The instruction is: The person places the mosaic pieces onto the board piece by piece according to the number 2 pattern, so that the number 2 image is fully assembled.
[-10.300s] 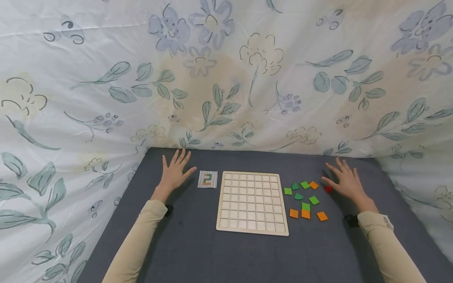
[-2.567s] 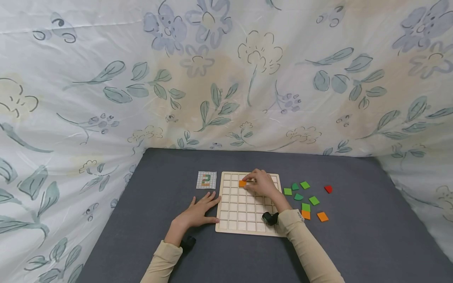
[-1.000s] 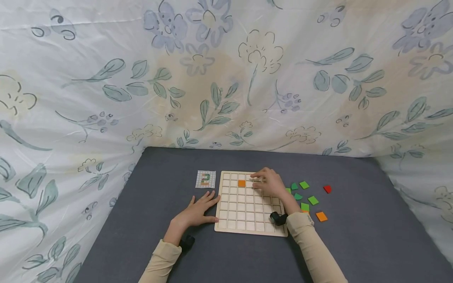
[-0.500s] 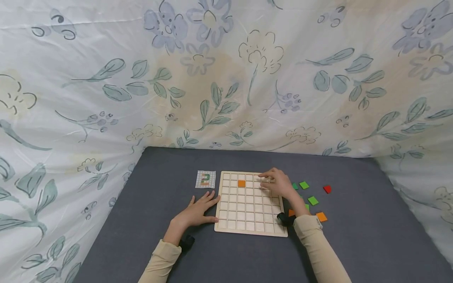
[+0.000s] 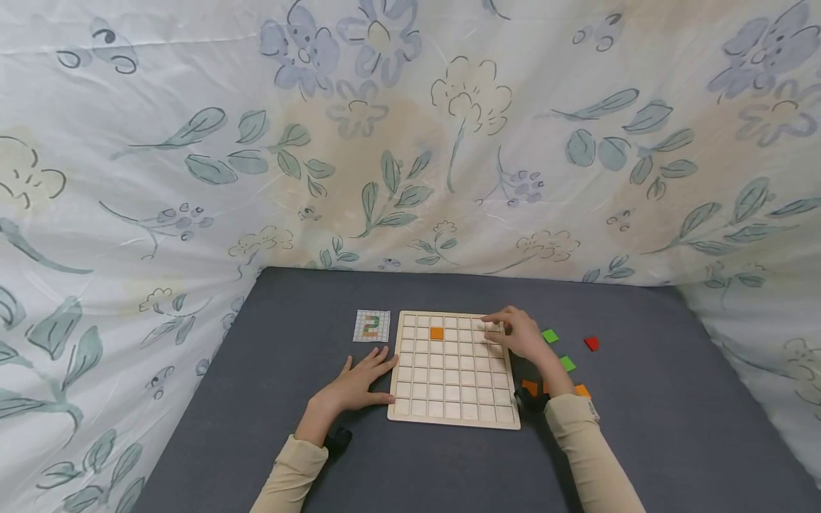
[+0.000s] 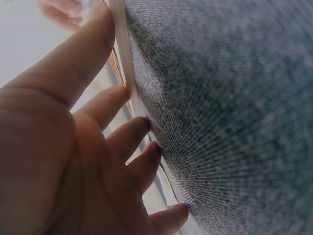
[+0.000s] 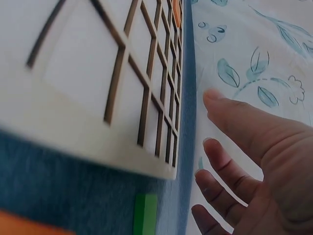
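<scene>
A pale wooden grid board (image 5: pixel 454 425) lies on the dark cloth with one orange square tile (image 5: pixel 436 333) in a cell of its second row. My left hand (image 5: pixel 359 385) rests with spread fingers at the board's left edge; in the left wrist view its thumb (image 6: pixel 73 54) touches the pale rim. My right hand (image 5: pixel 522 335) hovers over the board's upper right corner, holding nothing. In the right wrist view its fingers (image 7: pixel 230 169) are loosely bent and apart from the thumb, beyond the board's edge.
A small pattern card (image 5: pixel 371 326) lies left of the board. Right of it are green tiles (image 5: pixel 549 335), orange tiles (image 5: pixel 582 390) and a red piece (image 5: pixel 591 344), some hidden by the right hand and wrist. A floral curtain (image 5: pixel 410 142) stands behind the table.
Since the oldest frame, an orange tile from the right-hand group has come onto the board. My right hand pinched it there, let go and moved right; my left hand came to the board's edge.
</scene>
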Demonstrator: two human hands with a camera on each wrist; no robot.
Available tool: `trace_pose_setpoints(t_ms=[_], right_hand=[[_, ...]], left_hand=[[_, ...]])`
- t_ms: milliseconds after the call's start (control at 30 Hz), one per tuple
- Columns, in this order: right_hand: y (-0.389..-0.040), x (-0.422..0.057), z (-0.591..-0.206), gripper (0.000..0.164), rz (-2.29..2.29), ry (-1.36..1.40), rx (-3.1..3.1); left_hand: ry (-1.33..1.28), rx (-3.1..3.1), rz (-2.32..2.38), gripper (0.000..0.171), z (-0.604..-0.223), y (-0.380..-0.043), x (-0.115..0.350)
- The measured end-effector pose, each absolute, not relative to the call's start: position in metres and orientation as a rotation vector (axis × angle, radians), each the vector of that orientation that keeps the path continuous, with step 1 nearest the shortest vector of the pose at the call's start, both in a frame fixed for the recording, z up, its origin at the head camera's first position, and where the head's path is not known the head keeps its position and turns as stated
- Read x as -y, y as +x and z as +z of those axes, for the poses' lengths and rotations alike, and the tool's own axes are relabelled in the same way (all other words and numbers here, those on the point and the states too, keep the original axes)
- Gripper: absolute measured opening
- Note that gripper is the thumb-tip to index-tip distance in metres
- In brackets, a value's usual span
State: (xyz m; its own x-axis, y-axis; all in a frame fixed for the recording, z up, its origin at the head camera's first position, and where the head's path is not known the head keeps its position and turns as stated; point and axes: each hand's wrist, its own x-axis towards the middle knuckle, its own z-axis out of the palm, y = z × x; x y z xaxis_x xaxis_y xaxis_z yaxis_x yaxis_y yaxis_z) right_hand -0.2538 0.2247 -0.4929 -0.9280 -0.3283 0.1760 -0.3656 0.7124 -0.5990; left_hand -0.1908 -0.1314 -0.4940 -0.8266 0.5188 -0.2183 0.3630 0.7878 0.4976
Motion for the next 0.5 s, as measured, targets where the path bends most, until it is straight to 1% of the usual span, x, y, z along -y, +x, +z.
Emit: trace_pose_setpoints(t_ms=[233, 500], right_hand=[[-0.251, -0.241, -0.497, 0.036, 1.021, 0.567, 2.856], [-0.245, -0.253, -0.496, 0.036, 0.993, 0.476, 2.919]], left_hand=[[0.673, -2.637, 0.631, 0.077, -0.494, -0.191, 0.132], [0.696, -2.628, 0.640, 0.078, -0.493, -0.190, 0.132]])
